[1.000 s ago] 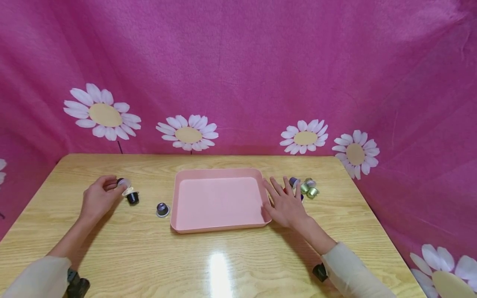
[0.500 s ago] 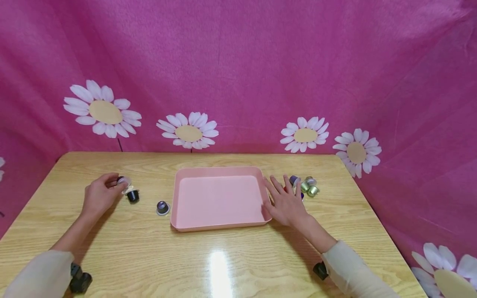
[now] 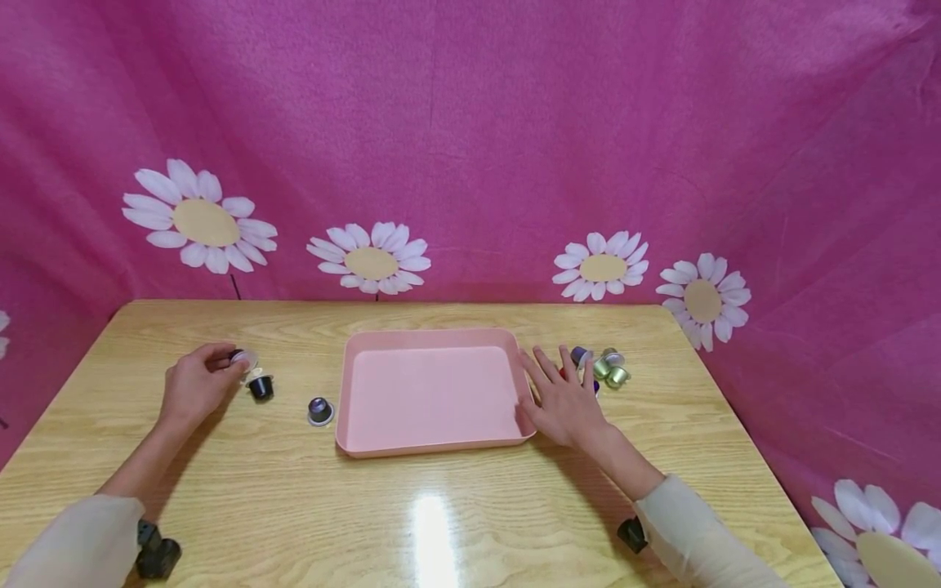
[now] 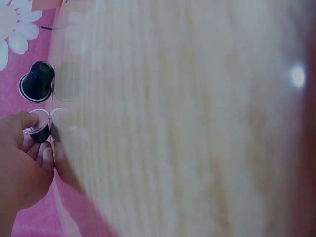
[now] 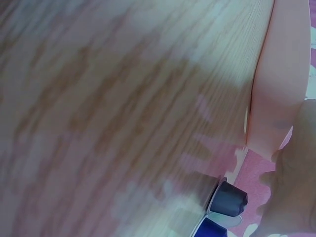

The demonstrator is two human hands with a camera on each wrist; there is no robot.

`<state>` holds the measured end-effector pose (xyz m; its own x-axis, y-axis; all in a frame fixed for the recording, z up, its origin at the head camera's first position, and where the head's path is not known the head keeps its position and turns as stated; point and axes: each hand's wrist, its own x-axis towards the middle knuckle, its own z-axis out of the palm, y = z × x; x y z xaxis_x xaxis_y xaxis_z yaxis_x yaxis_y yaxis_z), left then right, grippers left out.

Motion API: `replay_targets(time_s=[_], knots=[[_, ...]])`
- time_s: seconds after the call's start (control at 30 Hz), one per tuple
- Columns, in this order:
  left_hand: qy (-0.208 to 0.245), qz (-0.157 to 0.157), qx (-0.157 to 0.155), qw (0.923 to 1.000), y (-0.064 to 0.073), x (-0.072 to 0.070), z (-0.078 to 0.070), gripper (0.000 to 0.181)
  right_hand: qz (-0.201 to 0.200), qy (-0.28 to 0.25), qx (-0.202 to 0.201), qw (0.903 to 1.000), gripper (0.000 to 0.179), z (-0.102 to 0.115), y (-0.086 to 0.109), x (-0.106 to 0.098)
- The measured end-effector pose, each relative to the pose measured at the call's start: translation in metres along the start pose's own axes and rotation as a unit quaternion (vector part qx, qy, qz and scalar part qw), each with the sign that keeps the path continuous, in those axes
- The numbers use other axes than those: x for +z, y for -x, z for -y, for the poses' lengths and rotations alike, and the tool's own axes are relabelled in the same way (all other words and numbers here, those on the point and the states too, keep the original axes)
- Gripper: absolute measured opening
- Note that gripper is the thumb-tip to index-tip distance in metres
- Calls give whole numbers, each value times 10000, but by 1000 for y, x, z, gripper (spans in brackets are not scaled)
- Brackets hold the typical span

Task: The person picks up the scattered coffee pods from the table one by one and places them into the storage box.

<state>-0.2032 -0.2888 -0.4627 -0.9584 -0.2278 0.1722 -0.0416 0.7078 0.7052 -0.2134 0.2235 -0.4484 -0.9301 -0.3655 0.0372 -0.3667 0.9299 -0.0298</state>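
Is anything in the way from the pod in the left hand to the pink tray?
Only the raised rim of the pink tray crosses the straight way from the pinched pod in the left hand. A black pod and a lone dark pod sit just off it, nearer the person.

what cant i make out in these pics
Small red object: head view, mostly hidden by the right hand.
Shiny blue cup-shaped capsule: right wrist view, cut off by the bottom edge.
Dark cup-shaped capsule with pale round lid: left wrist view, partly covered by the left hand.
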Motion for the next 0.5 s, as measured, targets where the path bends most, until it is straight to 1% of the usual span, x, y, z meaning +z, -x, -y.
replay_targets(time_s=[0.2,0.3,0.5], knots=[[27,16,-8,10000,0,-1,1,46,43,-31,33,10000,65,1,0,-1],[96,-4,-10,10000,0,-1,-2,46,83,-29,42,10000,65,0,0,-1],[609,67,38,9981,0,-1,-18,48,-30,-28,5,10000,64,0,1,-1]])
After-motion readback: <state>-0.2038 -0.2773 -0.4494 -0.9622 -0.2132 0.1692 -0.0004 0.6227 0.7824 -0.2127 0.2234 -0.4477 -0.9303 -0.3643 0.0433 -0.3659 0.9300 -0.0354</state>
